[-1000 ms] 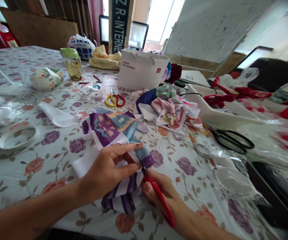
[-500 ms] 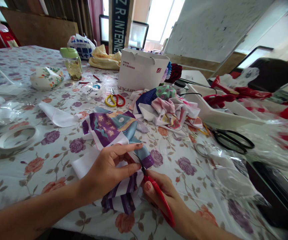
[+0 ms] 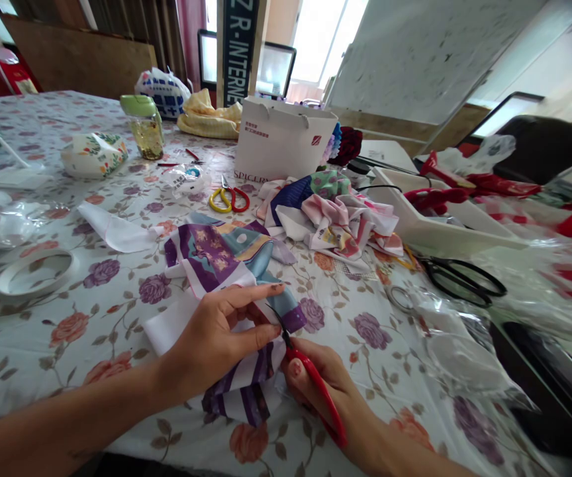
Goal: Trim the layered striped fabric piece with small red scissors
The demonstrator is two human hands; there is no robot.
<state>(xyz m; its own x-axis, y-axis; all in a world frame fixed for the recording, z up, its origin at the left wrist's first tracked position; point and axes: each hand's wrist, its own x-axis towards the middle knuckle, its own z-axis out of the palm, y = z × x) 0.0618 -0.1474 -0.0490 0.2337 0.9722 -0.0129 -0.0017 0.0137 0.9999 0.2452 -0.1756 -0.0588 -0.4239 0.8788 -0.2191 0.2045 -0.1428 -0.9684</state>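
Observation:
My right hand (image 3: 323, 374) is closed around the red handles of a pair of scissors (image 3: 320, 391). Their dark blades point up and left, against the fabric by my left fingertips. A patterned piece of fabric (image 3: 216, 255), purple, blue and white, lies bunched on the table under my left hand (image 3: 234, 324). The thumb and fingers of that hand pinch its edge near the blades. A purple striped part of the cloth hangs below the hand. How far the blades are open is partly hidden.
Scissors with yellow and red handles (image 3: 227, 199) lie beyond the fabric. A heap of fabric scraps (image 3: 335, 215) sits right of them, before a white paper bag (image 3: 283, 139). Black-handled scissors (image 3: 465, 278) and a white bin (image 3: 435, 225) stand right; a tape roll (image 3: 38, 273) lies left.
Almost nothing differs. Both hands, the scissors and the fabric keep their places, with only a very slight shift of the whole view.

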